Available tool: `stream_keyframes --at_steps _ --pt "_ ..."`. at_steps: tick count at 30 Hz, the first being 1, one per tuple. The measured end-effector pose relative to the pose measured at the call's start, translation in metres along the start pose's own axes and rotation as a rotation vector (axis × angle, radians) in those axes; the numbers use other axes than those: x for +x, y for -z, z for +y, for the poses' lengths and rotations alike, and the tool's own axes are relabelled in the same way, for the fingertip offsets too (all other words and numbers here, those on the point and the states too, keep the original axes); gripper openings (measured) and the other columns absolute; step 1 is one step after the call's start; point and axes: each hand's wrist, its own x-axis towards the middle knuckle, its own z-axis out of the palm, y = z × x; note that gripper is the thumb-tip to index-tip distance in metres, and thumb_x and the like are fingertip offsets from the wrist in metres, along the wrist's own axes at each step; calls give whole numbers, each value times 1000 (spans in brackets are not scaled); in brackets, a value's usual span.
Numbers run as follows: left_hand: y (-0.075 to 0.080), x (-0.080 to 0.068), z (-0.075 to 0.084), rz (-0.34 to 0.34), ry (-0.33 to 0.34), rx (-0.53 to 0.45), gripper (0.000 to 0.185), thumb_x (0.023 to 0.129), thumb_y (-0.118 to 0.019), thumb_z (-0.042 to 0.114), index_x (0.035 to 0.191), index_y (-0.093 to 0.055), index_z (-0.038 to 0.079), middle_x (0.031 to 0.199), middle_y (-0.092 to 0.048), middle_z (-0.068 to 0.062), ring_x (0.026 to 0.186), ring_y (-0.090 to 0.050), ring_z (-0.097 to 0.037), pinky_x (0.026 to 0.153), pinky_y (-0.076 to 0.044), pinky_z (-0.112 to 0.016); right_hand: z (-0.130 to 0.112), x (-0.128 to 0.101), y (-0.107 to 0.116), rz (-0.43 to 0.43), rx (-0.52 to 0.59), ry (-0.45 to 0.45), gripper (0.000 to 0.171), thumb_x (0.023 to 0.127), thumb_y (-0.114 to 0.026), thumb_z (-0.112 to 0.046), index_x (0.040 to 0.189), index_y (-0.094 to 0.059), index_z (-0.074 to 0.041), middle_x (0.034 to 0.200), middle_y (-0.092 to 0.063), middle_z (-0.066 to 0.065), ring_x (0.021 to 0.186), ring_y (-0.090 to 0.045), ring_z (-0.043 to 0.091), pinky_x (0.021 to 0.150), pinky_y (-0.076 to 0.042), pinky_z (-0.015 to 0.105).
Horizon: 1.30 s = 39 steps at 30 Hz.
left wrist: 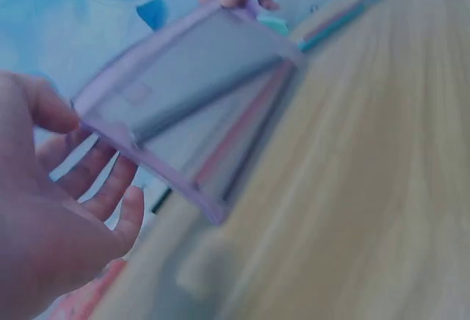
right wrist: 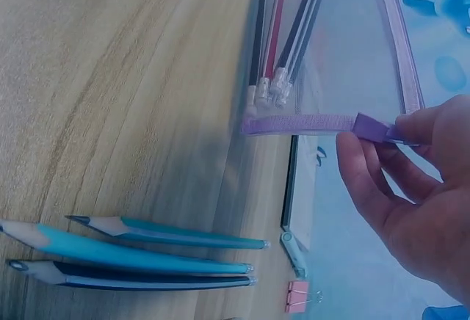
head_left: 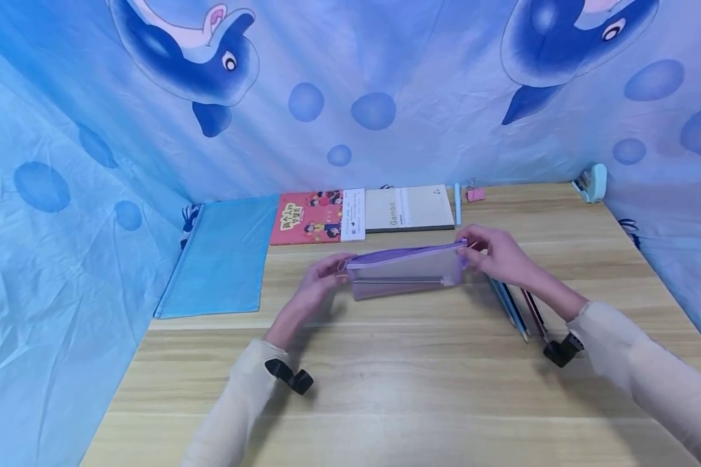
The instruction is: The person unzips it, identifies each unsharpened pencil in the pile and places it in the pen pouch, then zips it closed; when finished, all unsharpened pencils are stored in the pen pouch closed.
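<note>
While the purple mesh pencil pouch (head_left: 405, 272) stands on its long edge near the middle of the wooden table (head_left: 385, 383), both hands are on it, one at each end. The left hand (head_left: 321, 279) has the left end, thumb on top and fingers spread loosely behind the mesh, as the left wrist view shows. Over on the other side, the right hand (head_left: 496, 256) pinches the purple tab at the pouch's top right corner between thumb and forefinger; the right wrist view shows that clearly. Through the clear mesh you can see pens (right wrist: 283, 34) lying along the bottom of the pouch, caps bunched at the right end.

Just beside the right hand, three pencils (head_left: 514, 308) lie side by side on the table, two light blue and one darker. Along the back edge sit a pink booklet (head_left: 315, 217), a Gambit notebook (head_left: 409, 207), a light blue pen (head_left: 457, 203) and a small pink binder clip (head_left: 475, 194). A blue zip folder (head_left: 222, 256) lies at the left, and a pale blue stapler (head_left: 590, 182) sits in the far right corner against the dolphin-print cloth (head_left: 350, 84).
</note>
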Motion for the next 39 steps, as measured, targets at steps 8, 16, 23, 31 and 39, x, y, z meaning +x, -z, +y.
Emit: stream_keyframes --at_steps 8,16,23,31,39 --pt "-12 3 -23 156 30 18 20 89 -69 -2 109 -70 -1 105 -69 -12 96 -62 -18 87 -51 -28 3 0 1 -41 -124 27 11 91 -67 1 102 -65 -2 91 -68 10 82 -65 26 63 -57 38" --pt "-22 0 -26 254 -6 42 14 86 -71 -4 100 -74 -3 94 -71 -6 86 -62 -15 77 -51 -23 -39 13 -26 -39 -498 177 42 80 -78 -26 114 -66 -3 112 -64 15 108 -56 39 93 -42 60" --pt "-25 -3 -30 260 -27 17 11 85 -72 -7 95 -74 -5 91 -73 -8 85 -65 -15 78 -53 -24 -94 45 -82 -168 -623 266 55 83 -78 -43 122 -65 -7 126 -61 12 111 -53 33 93 -44 51" --pt "-26 -3 -36 236 -125 16 24 78 -62 -23 101 -65 -18 98 -71 -22 86 -68 -12 80 -56 -26 -119 78 -121 -324 -623 241 40 85 -76 -45 110 -72 -14 116 -65 5 102 -55 27 93 -44 48" --pt "-22 -6 -27 195 -92 113 24 84 -68 -10 109 -69 -10 108 -71 -18 97 -67 -19 87 -55 -31 -116 82 -105 -233 -452 308 25 83 -79 -36 95 -75 -14 107 -69 3 99 -59 26 88 -47 43"
